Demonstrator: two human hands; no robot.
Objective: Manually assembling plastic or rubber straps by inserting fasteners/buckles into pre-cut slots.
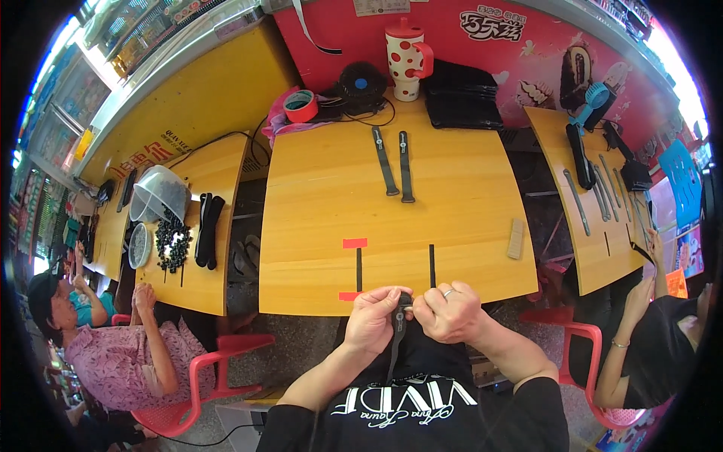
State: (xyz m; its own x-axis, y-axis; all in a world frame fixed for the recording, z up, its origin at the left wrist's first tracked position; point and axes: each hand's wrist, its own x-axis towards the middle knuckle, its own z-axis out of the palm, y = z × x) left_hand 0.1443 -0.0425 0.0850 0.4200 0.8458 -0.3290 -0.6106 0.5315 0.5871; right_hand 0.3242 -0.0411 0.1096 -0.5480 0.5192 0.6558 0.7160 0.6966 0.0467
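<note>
A dark strap [399,333] is held by the table's near edge [309,312], its upper end pinched by the left hand [372,315]. The fingers of the right hand [450,313] are curled together beside it; what is gripped there cannot be told.

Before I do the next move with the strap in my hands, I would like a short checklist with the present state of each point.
1. Left hand holds the dark strap: ok.
2. Right hand has a firm grip near the strap's top: cannot tell, hidden.
3. Strap's tail rests on the table: not ok, it hangs beyond the near edge.
4. Two other straps lie apart: ok.
5. Spotted cup stands upright: ok.
</note>
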